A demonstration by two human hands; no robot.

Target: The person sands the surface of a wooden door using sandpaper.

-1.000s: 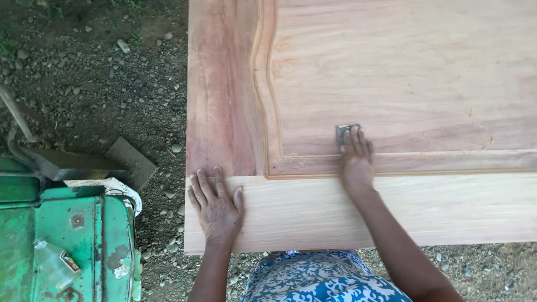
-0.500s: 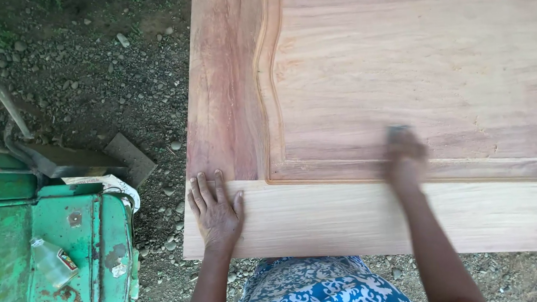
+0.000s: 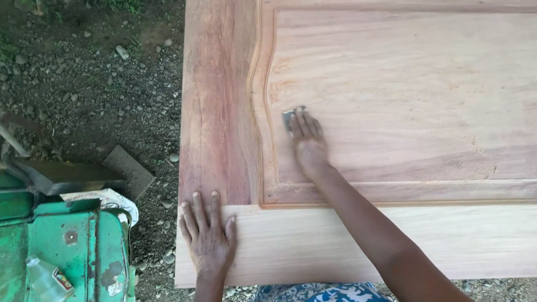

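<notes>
Sandpaper [image 3: 289,116] under right hand [image 3: 310,144] fingers, pressed flat together on door panel [image 3: 418,86].

Place: outdoor woodworking yard, open-air carpentry spot.
Ground: bare dirt strewn with gravel [image 3: 91,82] and small stones, a little grass at the far edge.
Work piece: large unfinished wooden door [image 3: 406,93] with raised panel and moulded frame, raw and unpainted, lying flat.
Machine: worn green metal machine [image 3: 65,272] with rust patches, at the door's near left corner.
Scraps: wood offcuts [image 3: 83,174] lying on the dirt beside the machine.
</notes>
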